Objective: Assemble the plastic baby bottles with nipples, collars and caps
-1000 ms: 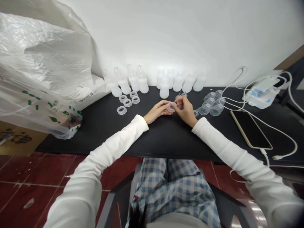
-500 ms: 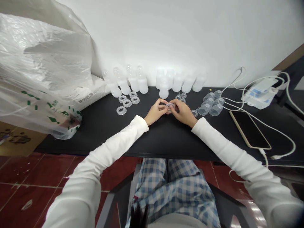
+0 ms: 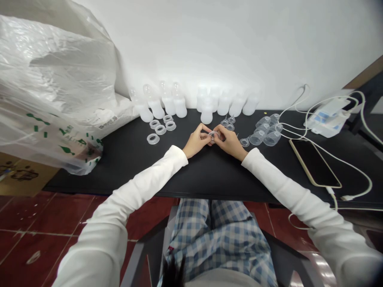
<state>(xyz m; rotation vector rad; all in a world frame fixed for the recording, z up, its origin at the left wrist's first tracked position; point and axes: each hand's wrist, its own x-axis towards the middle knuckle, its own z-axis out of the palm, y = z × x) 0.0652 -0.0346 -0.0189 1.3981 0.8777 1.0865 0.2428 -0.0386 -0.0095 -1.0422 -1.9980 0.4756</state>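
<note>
Over the middle of the black table, my left hand and my right hand pinch a clear collar ring between them. Fingers cover much of it, so whether a nipple sits inside is hidden. Just beyond my right hand lie several clear bottle nipples, and one more nipple rests beside its wrist. Loose collar rings are grouped to the left of my left hand. Farther back stand several white baby bottles without caps. Clear domed caps sit to the right.
Capped bottles stand at the back left along the wall. A large plastic bag and a printed bag fill the left side. On the right lie a phone, white cables and a white power strip.
Both hands stay in nearly the same place. The fingers have shifted slightly on the collar ring, which looks tilted a little differently. Everything else rests where it was.
</note>
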